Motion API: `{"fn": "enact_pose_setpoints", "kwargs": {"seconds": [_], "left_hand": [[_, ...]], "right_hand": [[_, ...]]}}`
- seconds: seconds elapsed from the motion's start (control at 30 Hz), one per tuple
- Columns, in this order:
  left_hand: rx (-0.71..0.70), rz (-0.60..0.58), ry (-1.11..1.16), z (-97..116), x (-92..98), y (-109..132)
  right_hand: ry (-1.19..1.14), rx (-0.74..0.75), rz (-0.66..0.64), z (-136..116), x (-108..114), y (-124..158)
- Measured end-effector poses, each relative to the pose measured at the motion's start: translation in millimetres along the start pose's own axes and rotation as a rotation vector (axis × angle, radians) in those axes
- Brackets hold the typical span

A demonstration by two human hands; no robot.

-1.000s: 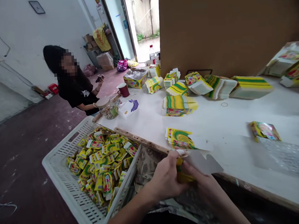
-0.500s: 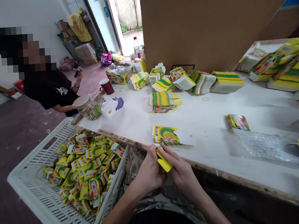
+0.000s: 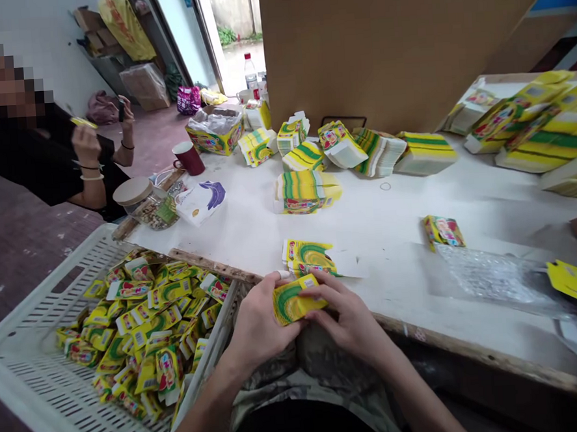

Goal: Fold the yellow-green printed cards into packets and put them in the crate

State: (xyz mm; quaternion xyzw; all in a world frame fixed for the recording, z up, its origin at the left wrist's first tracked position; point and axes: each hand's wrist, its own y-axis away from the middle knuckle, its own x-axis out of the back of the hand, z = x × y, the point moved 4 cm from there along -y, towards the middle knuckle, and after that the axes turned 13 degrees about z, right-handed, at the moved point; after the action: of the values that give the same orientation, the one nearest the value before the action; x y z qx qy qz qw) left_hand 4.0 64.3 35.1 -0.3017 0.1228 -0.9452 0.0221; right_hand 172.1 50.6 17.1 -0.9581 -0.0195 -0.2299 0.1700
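Both my hands grip one small yellow-and-green carton (image 3: 294, 300) just below the table's near edge. My left hand (image 3: 258, 322) wraps its left end and my right hand (image 3: 346, 317) pinches its right end from above. Just beyond them a short stack of flat cartons (image 3: 308, 257) lies on the white table (image 3: 406, 228). To my left a white slotted crate (image 3: 40, 394) holds several folded cartons (image 3: 149, 329) of the same print.
More stacks of flat cartons (image 3: 306, 192) lie mid-table, along the brown board (image 3: 380, 47) and at the far right (image 3: 542, 135). A single carton (image 3: 443, 230) sits beside clear plastic wrap (image 3: 488, 275). A seated person (image 3: 45, 152), a lidded jar (image 3: 143, 202) and a red mug (image 3: 187, 158) are at the left.
The flat white-backed blank of a second ago is now a closed yellow box, turned flat side up between my hands. The view has swung right. The seated person has raised a hand.
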Motion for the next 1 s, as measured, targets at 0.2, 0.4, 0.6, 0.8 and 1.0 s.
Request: {"fn": "enact_pose_setpoints", "kwargs": {"seconds": [0.2, 0.4, 0.6, 0.8, 1.0], "left_hand": [[0.339, 0.618, 0.659, -27.0, 25.2, 1.5], [0.809, 0.924, 1.079, -75.3, 31.8, 16.6], [0.697, 0.714, 1.070, -57.4, 1.2, 20.6], [0.462, 0.397, 1.178, -11.9, -34.6, 8.6], [0.513, 0.468, 1.355, 23.3, -45.9, -8.8]], "right_hand": [[0.077, -0.131, 0.286, 21.4, 7.2, -17.4], [0.561, -0.171, 0.320, 56.8, 25.0, -34.4], [0.486, -0.200, 0.306, 52.9, 21.9, -32.6], [-0.015, -0.283, 0.279, 14.2, 15.7, -19.4], [-0.502, -0.362, 0.032, -18.8, -13.0, 0.5]]}}
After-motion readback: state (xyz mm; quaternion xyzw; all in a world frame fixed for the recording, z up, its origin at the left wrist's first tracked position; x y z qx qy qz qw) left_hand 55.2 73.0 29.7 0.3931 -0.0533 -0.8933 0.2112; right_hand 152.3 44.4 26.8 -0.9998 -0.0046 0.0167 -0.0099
